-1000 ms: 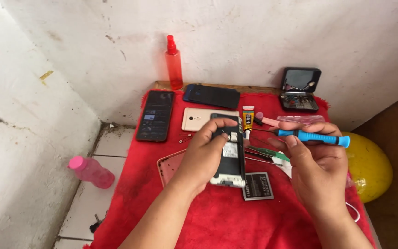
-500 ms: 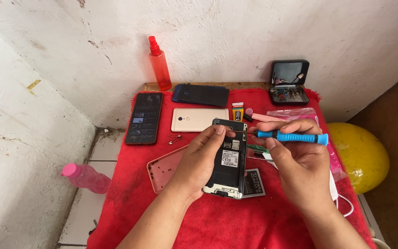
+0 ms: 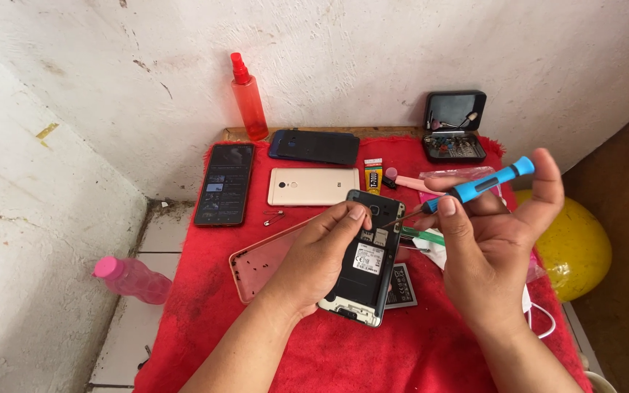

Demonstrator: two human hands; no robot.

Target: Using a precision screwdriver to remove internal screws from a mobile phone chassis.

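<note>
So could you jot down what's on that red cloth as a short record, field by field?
left hand: holds opened phone, back cover off
right hand: holds blue screwdriver, tip at phone's upper edge
cloth: red, covers table
beside phone: battery, pink back cover
behind: gold phone, black phone, red spray bottle, open tool case
floor: pink bottle

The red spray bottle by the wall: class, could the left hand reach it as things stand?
Probably not at once. The left hand grips the opened phone, so it is occupied. The path to the red spray bottle looks otherwise open, crossing only flat phones on the red cloth.
</note>
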